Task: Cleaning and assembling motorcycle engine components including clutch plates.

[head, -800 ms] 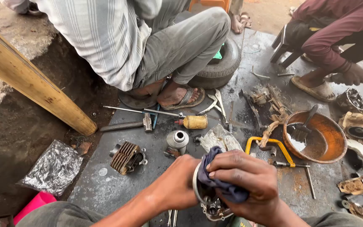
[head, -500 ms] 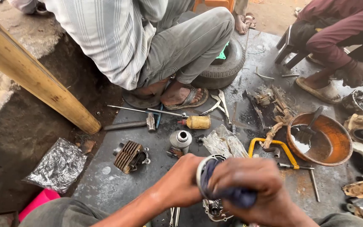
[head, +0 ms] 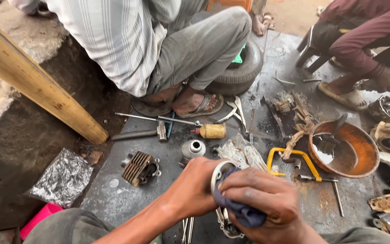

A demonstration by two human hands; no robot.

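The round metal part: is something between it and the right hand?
Yes. A dark blue cloth lies between the right hand and the round metal part; the left hand holds the part directly.

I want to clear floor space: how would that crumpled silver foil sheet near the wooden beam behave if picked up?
The crumpled foil sheet looks thin and wrinkled, so it is probably very light and floppy, sagging from one corner. Its creases suggest it would crush or tear easily. Lying flat on the dirt, it seems unlikely to roll, though a push might just slide it.

rusty bowl, finned cylinder, perhaps foil
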